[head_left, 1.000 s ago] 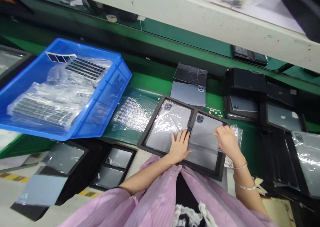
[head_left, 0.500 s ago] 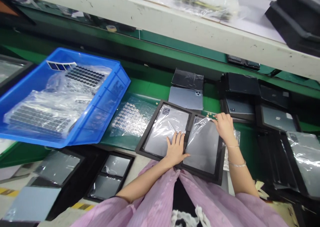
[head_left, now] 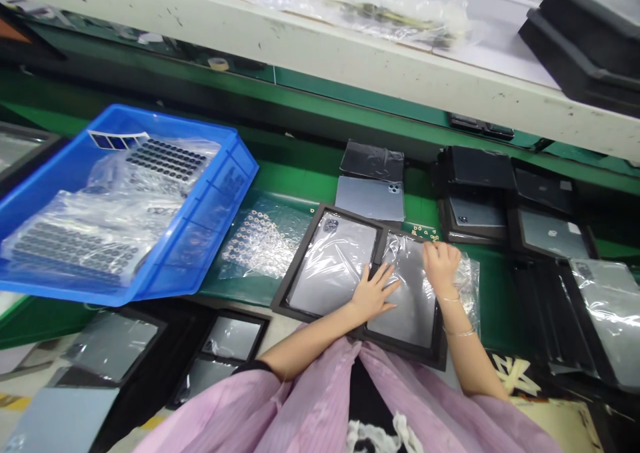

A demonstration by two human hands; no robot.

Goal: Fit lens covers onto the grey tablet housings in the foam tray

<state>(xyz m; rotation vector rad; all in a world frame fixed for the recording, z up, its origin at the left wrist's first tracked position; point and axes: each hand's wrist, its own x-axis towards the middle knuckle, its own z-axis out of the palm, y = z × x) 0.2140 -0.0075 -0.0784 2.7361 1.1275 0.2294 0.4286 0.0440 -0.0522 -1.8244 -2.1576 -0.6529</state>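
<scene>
Head view: panel (head_left: 407, 323) under spread left fingers (head_left: 391, 286); right fingers (head_left: 433, 252) bunched at far corner.

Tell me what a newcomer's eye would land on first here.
Probably the big blue bin at the left, holding clear plastic bags of dark round pieces. Next, at front centre, the black two-bay tray with a film-covered grey panel in each bay, the left hand spread near its divider and the right hand at the right panel's upper corner.
</scene>
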